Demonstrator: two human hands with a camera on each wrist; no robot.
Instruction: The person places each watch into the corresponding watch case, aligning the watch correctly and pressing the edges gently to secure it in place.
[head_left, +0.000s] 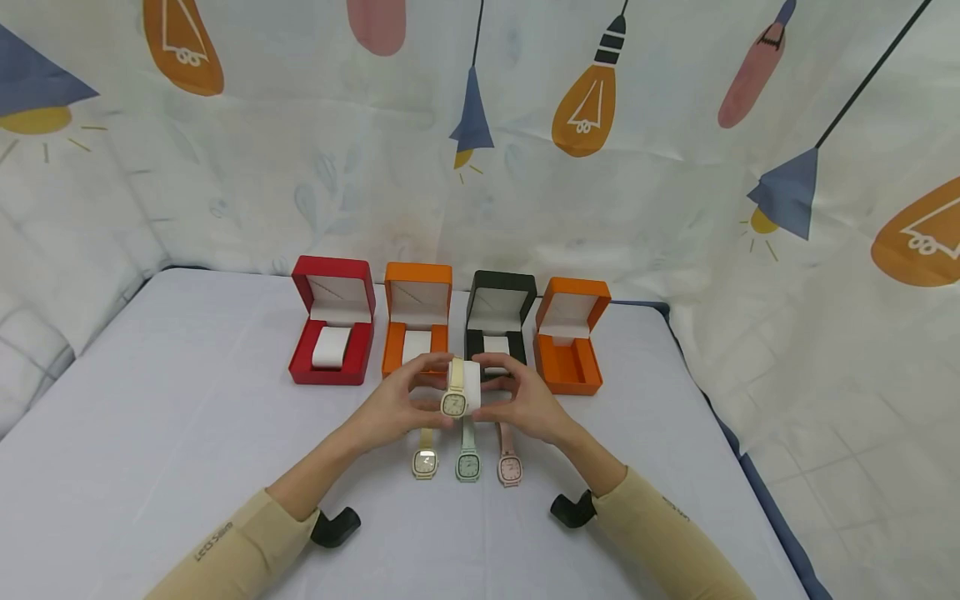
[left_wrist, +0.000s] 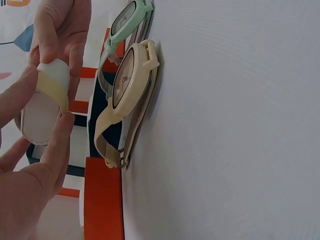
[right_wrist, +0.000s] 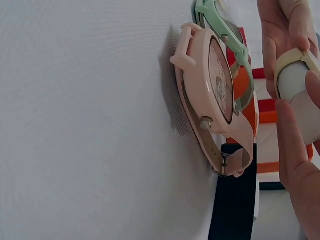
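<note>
Pale curtain printed with bulbs and lamps hangs behind a worktop spread with white cloth. Bare fingers of the left hand curl round one side of a white cushion, and those of the right hand grip its other side. Round that cushion, toward its left side, runs the strap of a cream watch, dial turned to the wearer; any wording there is too small to read. Nearer the person than the cushion lie a second cream watch, a mint watch and a pink watch, left to right, straps buckled into loops, dial lettering equally unreadable. Beyond the cushion, lids raised, come a red box far to its left, an orange box just left, a dark green box slightly right, and another orange box farther right. Dark lettering marks both tan sleeves, the left sleeve and the right sleeve, nearer still than the cushion, but I can't make it out.
</note>
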